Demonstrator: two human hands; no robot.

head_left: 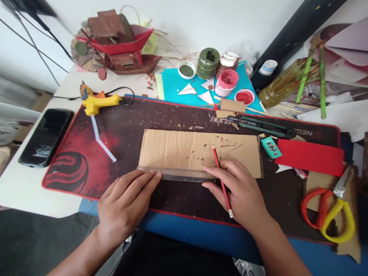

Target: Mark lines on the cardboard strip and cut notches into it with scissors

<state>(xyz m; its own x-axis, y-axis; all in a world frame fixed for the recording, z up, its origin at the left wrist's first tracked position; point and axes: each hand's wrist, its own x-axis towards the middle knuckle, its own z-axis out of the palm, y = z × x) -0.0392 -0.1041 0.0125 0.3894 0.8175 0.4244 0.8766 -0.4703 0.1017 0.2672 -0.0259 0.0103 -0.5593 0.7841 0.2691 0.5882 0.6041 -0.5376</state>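
Phone (46, 138): left of mat (178, 196) | glue gun (102, 102): mat's far-left corner | boat (117, 46): beyond mat | cutter (264, 126): on mat, far-right part | scissors (340, 189): mat's right end

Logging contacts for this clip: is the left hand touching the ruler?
Touching. In the head view, the left hand has its fingers on the left part of the ruler.

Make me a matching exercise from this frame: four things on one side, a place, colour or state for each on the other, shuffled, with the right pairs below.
1. Ruler
2. Pencil
3. Scissors
4. Phone

A. One red handle, one yellow
B. Left of the mat, screen dark
C. Under the left hand's fingertips
D. Held in the right hand

Pairs: 1-C, 2-D, 3-A, 4-B
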